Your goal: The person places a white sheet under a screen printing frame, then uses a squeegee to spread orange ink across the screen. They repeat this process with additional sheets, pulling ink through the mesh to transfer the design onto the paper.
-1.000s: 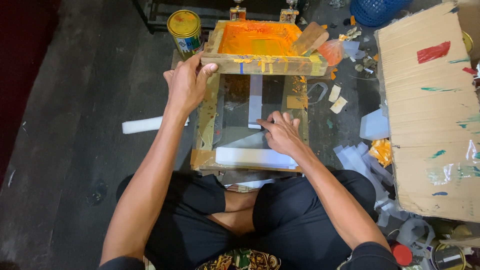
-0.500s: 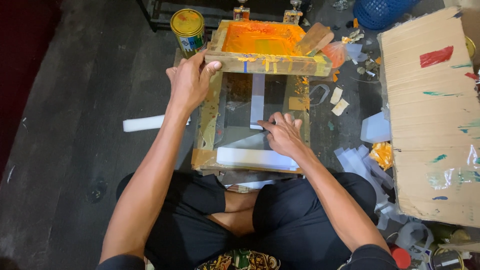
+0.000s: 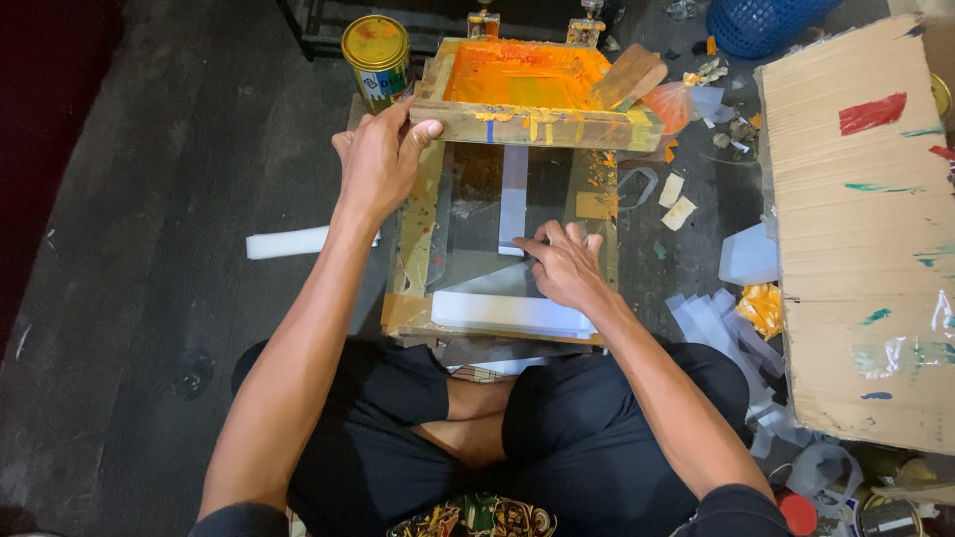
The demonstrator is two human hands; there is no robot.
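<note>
Wooden screen frame (image 3: 537, 121) — orange ink inside, near edge tilted up. White strip (image 3: 514, 199) lies flat on the glass base (image 3: 468, 268) below — upright, lengthwise.

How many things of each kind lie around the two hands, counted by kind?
Wooden printing frame with orange ink, held by the left hand: 1
Paint can with yellow lid: 1
White strips: 2, one under the right hand, one on the floor
Cardboard sheet: 1
Blue basket: 1
Total: 6

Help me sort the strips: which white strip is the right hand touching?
The upright strip under the raised frame; the right hand fingertips meet its lower end. The floor strip lies apart, left.
</note>
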